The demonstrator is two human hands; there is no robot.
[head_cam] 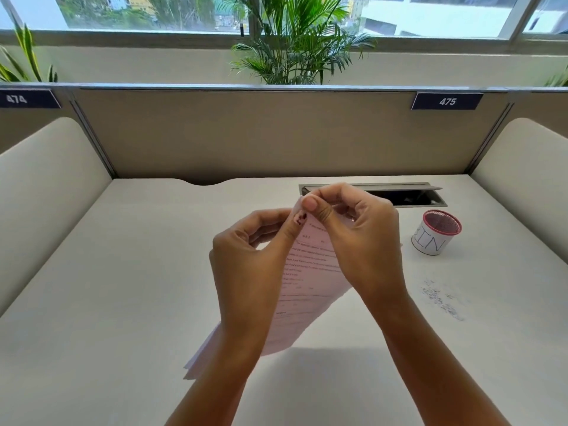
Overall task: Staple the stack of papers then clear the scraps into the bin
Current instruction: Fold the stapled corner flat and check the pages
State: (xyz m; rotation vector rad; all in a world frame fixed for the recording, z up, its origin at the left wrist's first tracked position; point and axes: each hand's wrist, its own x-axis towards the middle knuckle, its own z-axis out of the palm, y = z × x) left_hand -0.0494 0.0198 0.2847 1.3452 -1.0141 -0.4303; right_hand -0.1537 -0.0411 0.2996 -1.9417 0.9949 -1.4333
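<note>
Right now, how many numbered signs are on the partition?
2: sign 474 is at the far left edge; sign 475 is on the right, beyond the bin. Others may lie outside the view.

Desk [123,272] is open on its left half; bin [430,241], scraps [439,298] and cable slot [408,196] crowd the right.

Hands: two, the left hand [255,259] and the right hand [362,238]. Stack [307,290] of papers: one, sheets too close to count. Bin [435,233]: one. Scraps [441,299]: one loose patch, bits too small to count. Desk [123,272]: one, with one hatch [408,196]. Number labels: two, label 474 [29,99] and label 475 [447,101]. Plants: two in plain view, a palm [295,41] and a striped plant [21,56].
</note>
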